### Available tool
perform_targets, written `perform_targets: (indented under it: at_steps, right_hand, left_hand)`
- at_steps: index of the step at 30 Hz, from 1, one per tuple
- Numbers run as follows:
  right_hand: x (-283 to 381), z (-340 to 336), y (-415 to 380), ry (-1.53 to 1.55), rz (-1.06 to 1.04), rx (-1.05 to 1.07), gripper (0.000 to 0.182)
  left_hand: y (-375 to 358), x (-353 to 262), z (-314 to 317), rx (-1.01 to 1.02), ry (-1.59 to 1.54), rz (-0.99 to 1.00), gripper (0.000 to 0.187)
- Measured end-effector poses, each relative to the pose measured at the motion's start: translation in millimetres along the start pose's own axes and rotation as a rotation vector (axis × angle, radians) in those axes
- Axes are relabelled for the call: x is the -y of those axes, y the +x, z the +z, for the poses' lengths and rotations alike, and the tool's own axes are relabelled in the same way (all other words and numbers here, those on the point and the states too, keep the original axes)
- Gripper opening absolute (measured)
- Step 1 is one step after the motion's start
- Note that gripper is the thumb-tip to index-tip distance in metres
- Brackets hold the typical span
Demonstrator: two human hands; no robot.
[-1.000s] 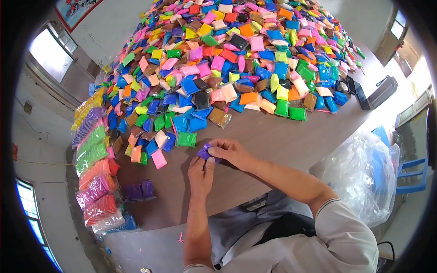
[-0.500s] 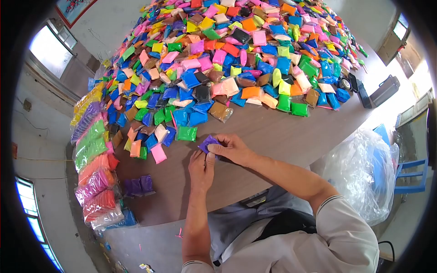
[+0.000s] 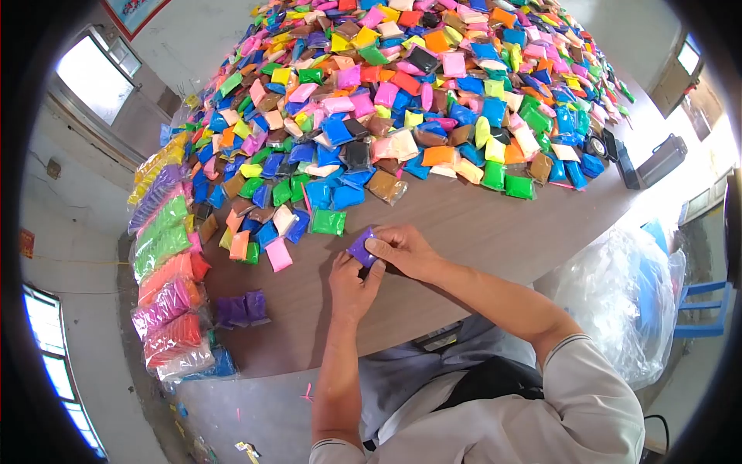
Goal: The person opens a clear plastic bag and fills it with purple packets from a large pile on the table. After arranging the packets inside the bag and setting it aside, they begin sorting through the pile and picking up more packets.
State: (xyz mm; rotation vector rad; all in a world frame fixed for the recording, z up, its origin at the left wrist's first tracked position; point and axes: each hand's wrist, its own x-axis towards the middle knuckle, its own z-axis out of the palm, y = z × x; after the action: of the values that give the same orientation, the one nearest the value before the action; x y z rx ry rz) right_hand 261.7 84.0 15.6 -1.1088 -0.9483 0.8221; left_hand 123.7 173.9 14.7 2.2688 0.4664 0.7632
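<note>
In a pale-walled room, a broad brown surface [image 3: 448, 224] carries a large heap of small, brightly coloured packets [image 3: 433, 93]. A row of filled clear bags [image 3: 164, 271] lines its left side, with joined purple packets [image 3: 241, 308] just beside them.

Near the front edge, the person's two bare hands meet at a single purple packet [image 3: 360, 248]. It looks soft, so it probably handles best with light, even pressure from the finger pads on its flat faces, the wrapper's edges left unpinched and the other hand steadying the lower end.

The packet lies between the hands, tilted, its upper end clear of the left hand [image 3: 353, 290]. The right hand [image 3: 405, 251] is nearly closed, its thumb on the packet's face and its fingers around the far side. The left fingers are loosely curled at the lower end, the thumb raised beside it; whether they grip cannot be told. A green packet [image 3: 328, 223] lies nearby, apart from both.
</note>
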Motion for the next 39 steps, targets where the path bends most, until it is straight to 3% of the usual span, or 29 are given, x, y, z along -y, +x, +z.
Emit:
perform_targets:
  at_steps: [3, 6, 9, 12, 17, 20, 25, 28, 33, 35, 38, 39]
  right_hand:
    - [1.1, -0.3, -4.0, -0.201, -0.143, 0.054, 0.023]
    - [-3.4, -13.2, -5.4, -0.272, 0.036, 0.014, 0.021]
    - [-4.7, -31.9, -0.1, -0.234, 0.177, 0.112, 0.020]
    - [-3.5, -30.0, 2.0, -0.167, 0.171, 0.027, 0.027]
    - [15.7, -26.0, 1.4, -0.061, 0.216, -0.034, 0.021]
    - [14.9, -22.4, 3.9, 0.099, 0.192, -0.176, 0.018]
    - [6.3, -29.8, 7.7, 0.294, 0.162, -0.277, 0.013]
    - [12.4, -20.6, 12.0, 0.092, 0.217, -0.211, 0.012]
    - [51.7, 34.3, 28.7, -0.236, 0.255, 0.021, 0.030]
    - [60.5, 65.3, 42.6, -0.461, 0.270, 0.170, 0.036]
    - [32.8, 110.0, 59.4, -0.656, 0.039, 0.283, 0.037]
    - [24.2, 122.6, 63.2, -0.688, 0.027, 0.303, 0.036]
  left_hand:
    - [-2.1, 2.0, 0.6, 0.016, 0.008, -0.017, 0.027]
    - [0.8, -5.2, 0.1, -0.002, 0.012, 0.005, 0.028]
    - [1.6, -4.0, -3.2, 0.046, 0.033, -0.032, 0.031]
    - [-0.1, -2.2, -4.6, 0.062, 0.040, -0.039, 0.035]
    - [-1.3, -0.5, -2.7, -0.007, -0.129, -0.101, 0.040]
    - [-1.2, -2.8, -5.8, 0.018, -0.123, -0.122, 0.033]
    - [-0.1, -8.7, 3.9, -0.082, 0.064, 0.050, 0.016]
    - [-0.5, -6.5, 5.5, -0.065, 0.122, 0.071, 0.012]
    - [-7.2, -5.3, 7.5, 0.011, 0.220, -0.032, 0.014]
    - [-16.8, 19.4, 33.6, -0.180, 0.047, -0.029, 0.013]
    - [-17.8, 14.8, 27.5, -0.180, -0.066, 0.052, 0.012]
    - [-12.6, 12.3, 21.2, -0.174, 0.136, 0.157, 0.013]
